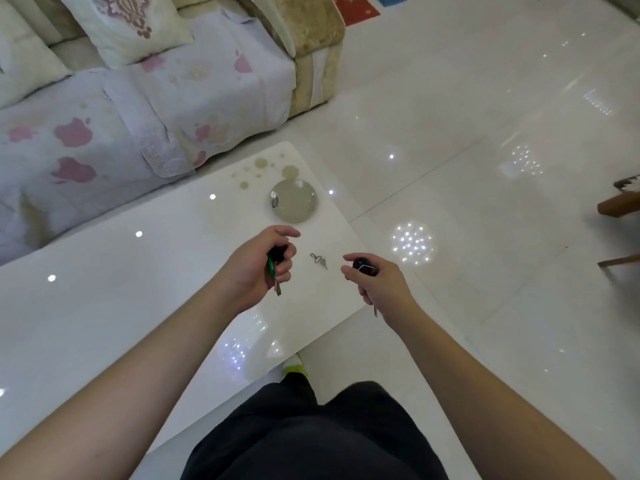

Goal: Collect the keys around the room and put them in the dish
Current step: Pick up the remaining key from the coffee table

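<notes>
The white counter (121, 289) is stood over. The dish (293, 201) is seen bare near its far edge, so nothing is delivered yet. A green-tagged key (273, 271) is clutched in the left hand (263, 268), a black-headed key (363, 266) in the right hand (377, 282). A small key (318, 260) is left lying between them.

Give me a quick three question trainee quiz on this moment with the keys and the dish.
1. True or false: the dish already holds a key.
2. What lies on the table between the left hand and the right hand?
3. Which hand's keys show green? A left, B right.

Key: 1 false, it looks empty. 2 a small metal key. 3 A, the left hand's keys; the right holds a black-headed key.
</notes>
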Available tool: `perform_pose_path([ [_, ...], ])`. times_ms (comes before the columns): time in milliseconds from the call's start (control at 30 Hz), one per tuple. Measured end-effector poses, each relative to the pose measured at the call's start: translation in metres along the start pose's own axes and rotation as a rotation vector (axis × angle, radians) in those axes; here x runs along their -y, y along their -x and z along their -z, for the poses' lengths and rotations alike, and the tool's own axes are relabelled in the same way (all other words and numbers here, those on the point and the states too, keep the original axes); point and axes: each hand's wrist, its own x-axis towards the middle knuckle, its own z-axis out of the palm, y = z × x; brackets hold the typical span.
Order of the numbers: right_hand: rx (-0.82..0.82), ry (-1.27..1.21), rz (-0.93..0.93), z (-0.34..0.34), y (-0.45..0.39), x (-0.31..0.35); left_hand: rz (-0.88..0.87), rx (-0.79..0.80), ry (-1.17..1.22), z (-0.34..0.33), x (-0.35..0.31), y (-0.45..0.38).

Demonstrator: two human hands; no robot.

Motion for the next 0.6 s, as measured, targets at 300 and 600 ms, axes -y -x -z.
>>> perform_pose_path([
  [300, -0.028, 0.218, -0.065, 0.001, -0.108, -0.03, -0.003, -0.091, 0.035, 0.001, -0.008, -0.06],
  [600, 0.101, 0.483, -0.139, -0.005, -0.239, -0.106, -0.032, -0.296, 0.151, 0.016, 0.034, -0.126],
])
